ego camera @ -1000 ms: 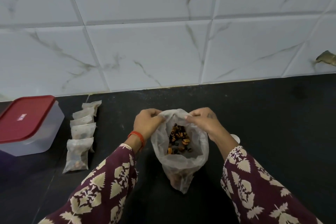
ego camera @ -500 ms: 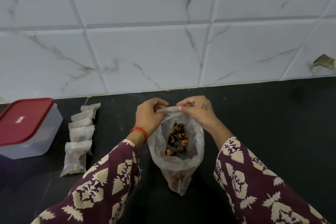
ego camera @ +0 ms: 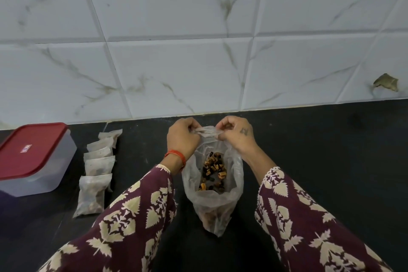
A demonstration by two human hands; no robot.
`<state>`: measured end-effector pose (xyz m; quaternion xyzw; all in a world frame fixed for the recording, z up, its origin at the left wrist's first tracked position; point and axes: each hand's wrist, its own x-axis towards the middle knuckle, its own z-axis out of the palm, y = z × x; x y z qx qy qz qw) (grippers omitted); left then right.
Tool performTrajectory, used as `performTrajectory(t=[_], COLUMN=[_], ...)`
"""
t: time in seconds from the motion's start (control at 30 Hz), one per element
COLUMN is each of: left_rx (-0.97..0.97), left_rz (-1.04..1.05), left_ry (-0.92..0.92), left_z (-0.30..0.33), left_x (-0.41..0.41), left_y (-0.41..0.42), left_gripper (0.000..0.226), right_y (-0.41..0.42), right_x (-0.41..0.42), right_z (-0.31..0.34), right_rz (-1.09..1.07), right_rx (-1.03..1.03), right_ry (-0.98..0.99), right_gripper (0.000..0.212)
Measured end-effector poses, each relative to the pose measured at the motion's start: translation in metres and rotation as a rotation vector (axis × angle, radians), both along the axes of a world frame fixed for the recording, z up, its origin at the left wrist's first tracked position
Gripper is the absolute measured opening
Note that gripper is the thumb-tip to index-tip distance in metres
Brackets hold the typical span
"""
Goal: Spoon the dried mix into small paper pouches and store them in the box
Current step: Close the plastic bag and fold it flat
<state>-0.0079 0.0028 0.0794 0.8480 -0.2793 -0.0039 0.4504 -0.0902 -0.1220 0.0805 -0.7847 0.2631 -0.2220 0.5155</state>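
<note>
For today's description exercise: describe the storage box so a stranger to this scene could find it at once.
Start at the black counter below the marbled wall tiles and go to its far left edge. There stands the box, left of a row of filled paper pouches. It alone is rigid, with frosted walls and a closed red lid.

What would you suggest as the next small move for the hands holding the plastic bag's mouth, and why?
Probably twist or fold the gathered rim shut. Both the left hand and right hand pinch the plastic bag mouth together above the dried mix, and filled pouches lie beside the closed box.
</note>
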Motion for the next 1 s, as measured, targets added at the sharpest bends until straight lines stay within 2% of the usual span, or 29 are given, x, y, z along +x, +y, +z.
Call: performTrajectory(t=[0.07, 0.17, 0.27, 0.33, 0.43, 0.53, 0.6, 0.67, 0.73, 0.83, 0.9, 1.0], left_rx=[-0.003, -0.041, 0.010, 0.049, 0.028, 0.001, 0.022, 0.076, 0.096, -0.031, -0.059, -0.049], left_rz=[-0.041, -0.139, -0.124, -0.100, -0.003, 0.054, 0.036, 0.011, -0.018, -0.097, -0.070, 0.049], left_ry=[0.054, 0.254, 0.376, 0.350, 0.165, 0.030, 0.048, 0.149, 0.338, 0.677, 0.607, 0.341], left_z=[0.002, 0.004, -0.003, -0.009, -0.012, -0.011, -0.013, -0.015, -0.017, -0.016, -0.021, -0.023], left_x=[-0.001, -0.002, 0.000, 0.000, -0.004, -0.009, -0.010, -0.011, -0.013, -0.025, -0.029, -0.035], left_y=[0.001, 0.013, 0.030, 0.037, 0.037, 0.033, 0.034, 0.041, 0.052, 0.065, 0.066, 0.062], left_gripper=[0.022, 0.030, 0.024, 0.012, 0.012, 0.014, 0.013, 0.035, 0.048, 0.032, 0.024, 0.018], right_y=[0.002, -0.005, -0.017, -0.015, -0.002, 0.009, 0.010, 0.006, -0.001, -0.002, 0.005, 0.017], right_x=[-0.005, -0.022, -0.039, -0.044, -0.040, -0.031, -0.033, -0.043, -0.057, -0.074, -0.076, -0.069], right_z=[0.007, 0.006, -0.011, -0.020, -0.023, -0.021, -0.017, -0.015, -0.018, -0.028, -0.033, -0.034], right_rz=[0.069, 0.137, 0.058, 0.058, -0.038, -0.184, -0.165, -0.098, -0.064, -0.049, -0.072, -0.244], right_rx=[0.089, 0.231, 0.247, 0.257, 0.159, -0.038, 0.003, 0.177, 0.250, 0.360, 0.413, 0.183], right_ry=[-0.037, -0.052, 0.092, 0.184, 0.114, 0.085, 0.044, 0.015, 0.057, 0.123, 0.059, 0.046], right_gripper=[0.037, 0.039, 0.035, 0.028, 0.011, 0.016, 0.025, 0.036, 0.039, 0.026, 0.019, 0.023])
